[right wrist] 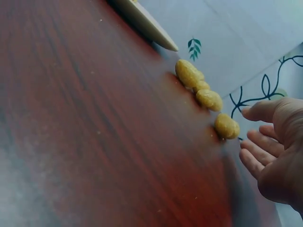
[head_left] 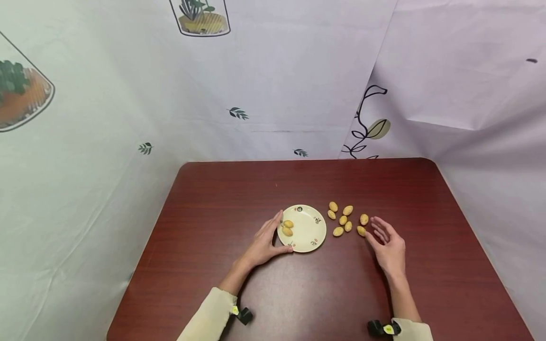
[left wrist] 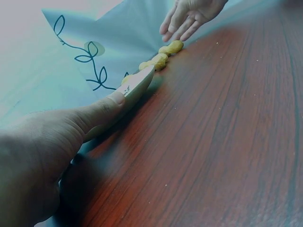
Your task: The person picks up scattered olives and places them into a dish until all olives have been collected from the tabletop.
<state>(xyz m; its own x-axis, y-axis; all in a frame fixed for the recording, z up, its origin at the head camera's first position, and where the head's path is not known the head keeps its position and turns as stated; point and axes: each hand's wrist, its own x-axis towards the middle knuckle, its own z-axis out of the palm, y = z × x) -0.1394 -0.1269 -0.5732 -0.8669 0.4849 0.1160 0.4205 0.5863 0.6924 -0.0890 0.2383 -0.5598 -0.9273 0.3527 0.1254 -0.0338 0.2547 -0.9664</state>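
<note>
A pale round plate point(head_left: 304, 232) with small printed flowers lies on the table, two small yellow oval pieces point(head_left: 287, 224) at its left side. My left hand point(head_left: 262, 246) holds that left edge, thumb on the near rim and fingers along the far-left side; the left wrist view shows the thumb point(left wrist: 102, 111) over the rim. Several more yellow ovals point(head_left: 343, 220), like tiny potatoes or fruits, their exact kind unclear, lie right of the plate. My right hand point(head_left: 390, 248) is beside the rightmost ones, fingers spread, thumb tip close to the nearest oval point(head_left: 361, 231). Nothing is in its grasp.
The dark red wooden table point(head_left: 320, 293) has rounded far corners. A pale cloth with printed leaves and plants point(head_left: 273, 85) hangs behind it and along both sides. Each wrist wears a small black camera point(head_left: 245, 316) on a strap.
</note>
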